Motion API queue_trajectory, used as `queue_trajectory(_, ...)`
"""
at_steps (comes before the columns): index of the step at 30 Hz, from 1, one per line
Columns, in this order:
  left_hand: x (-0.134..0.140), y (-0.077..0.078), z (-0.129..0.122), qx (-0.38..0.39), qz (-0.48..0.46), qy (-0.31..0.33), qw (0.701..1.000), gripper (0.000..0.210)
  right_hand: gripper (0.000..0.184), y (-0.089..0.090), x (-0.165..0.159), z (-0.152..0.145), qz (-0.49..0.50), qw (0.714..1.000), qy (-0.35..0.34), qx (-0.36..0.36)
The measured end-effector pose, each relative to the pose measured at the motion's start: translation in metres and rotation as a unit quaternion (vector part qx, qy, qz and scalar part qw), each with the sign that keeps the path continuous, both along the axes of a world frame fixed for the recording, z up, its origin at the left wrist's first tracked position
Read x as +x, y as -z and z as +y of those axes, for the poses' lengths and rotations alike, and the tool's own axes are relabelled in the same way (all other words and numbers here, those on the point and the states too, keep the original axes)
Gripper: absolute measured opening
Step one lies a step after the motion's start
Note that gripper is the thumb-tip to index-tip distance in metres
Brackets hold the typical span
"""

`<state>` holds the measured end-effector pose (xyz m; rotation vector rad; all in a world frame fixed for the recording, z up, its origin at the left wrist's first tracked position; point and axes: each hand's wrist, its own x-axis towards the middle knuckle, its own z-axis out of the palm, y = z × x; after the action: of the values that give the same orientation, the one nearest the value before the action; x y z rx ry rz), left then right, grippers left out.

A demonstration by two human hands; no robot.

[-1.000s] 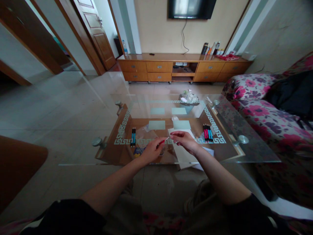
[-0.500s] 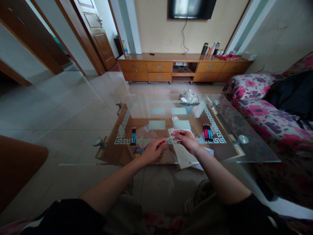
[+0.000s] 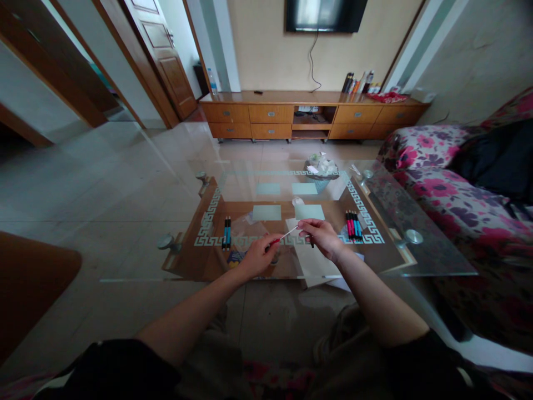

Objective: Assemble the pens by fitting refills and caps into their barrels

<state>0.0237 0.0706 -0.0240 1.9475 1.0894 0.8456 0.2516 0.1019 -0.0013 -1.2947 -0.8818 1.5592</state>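
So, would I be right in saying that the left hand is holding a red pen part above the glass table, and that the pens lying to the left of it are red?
Not quite: the pens to the left are blue and black, not red, as the head view shows. The left hand does hold a red pen part above the glass table.

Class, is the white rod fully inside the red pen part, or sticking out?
Sticking out: the white rod shows bare between the red pen part in the left hand and the right hand.
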Motion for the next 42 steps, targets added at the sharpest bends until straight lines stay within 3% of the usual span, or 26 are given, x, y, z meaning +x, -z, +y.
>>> queue_trajectory(3,0.000,0.001,0.000,-0.027,-0.025,-0.014,0.999,0.033,0.022,-0.004,0.001,0.001,0.041,0.998,0.053,0.000)
queue_trajectory(5,0.001,0.002,-0.001,-0.090,-0.063,-0.026,0.994,0.035,0.021,-0.004,0.002,0.000,0.055,0.996,0.064,-0.004)
queue_trajectory(9,0.008,0.002,-0.002,-0.272,-0.173,-0.020,0.946,0.043,0.025,0.000,-0.003,-0.005,0.054,0.998,-0.013,-0.034)
queue_trajectory(11,0.011,-0.001,-0.003,-0.320,-0.213,-0.006,0.923,0.045,0.029,0.001,-0.007,-0.010,0.048,0.996,-0.057,-0.040)
queue_trajectory(18,0.015,-0.009,-0.010,-0.381,-0.220,0.028,0.898,0.043,0.030,0.003,-0.019,-0.017,0.018,0.994,-0.111,-0.009)
queue_trajectory(22,0.016,-0.012,-0.011,-0.441,-0.274,0.030,0.854,0.037,0.025,0.006,-0.013,-0.008,0.024,0.999,-0.024,-0.003)
queue_trajectory(25,0.014,-0.011,-0.009,-0.486,-0.325,-0.009,0.811,0.035,0.017,0.005,-0.004,0.000,0.042,0.998,0.044,-0.012)
queue_trajectory(27,0.012,-0.009,-0.006,-0.499,-0.352,-0.038,0.791,0.033,0.012,0.004,0.002,0.004,0.032,0.998,0.054,-0.024)
queue_trajectory(35,0.011,-0.004,0.001,-0.551,-0.376,-0.123,0.734,0.009,0.012,0.006,0.005,0.000,-0.142,0.989,-0.029,-0.002)
queue_trajectory(42,0.013,-0.008,0.002,-0.584,-0.377,-0.171,0.698,0.017,0.009,0.014,0.004,-0.001,-0.270,0.959,-0.085,0.010)
